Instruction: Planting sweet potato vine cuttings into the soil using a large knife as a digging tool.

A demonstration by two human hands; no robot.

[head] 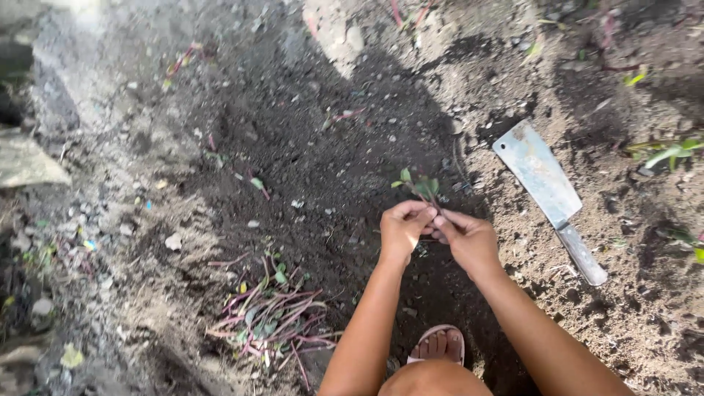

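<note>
My left hand [403, 227] and my right hand [466, 238] meet over dark soil, fingertips pinched together on a small green-leaved seedling [418, 185] that sticks up just beyond them. Both hands hold its thin stem. My foot in a sandal [438, 345] shows below, between my forearms.
A cleaver [546, 192] with a broad metal blade lies on the soil to the right of my hands. A pile of reddish-stemmed cuttings [275, 319] lies at lower left. Single planted cuttings [257, 183] dot the dark bed. Stones [29, 165] line the left edge; green leaves [671, 152] far right.
</note>
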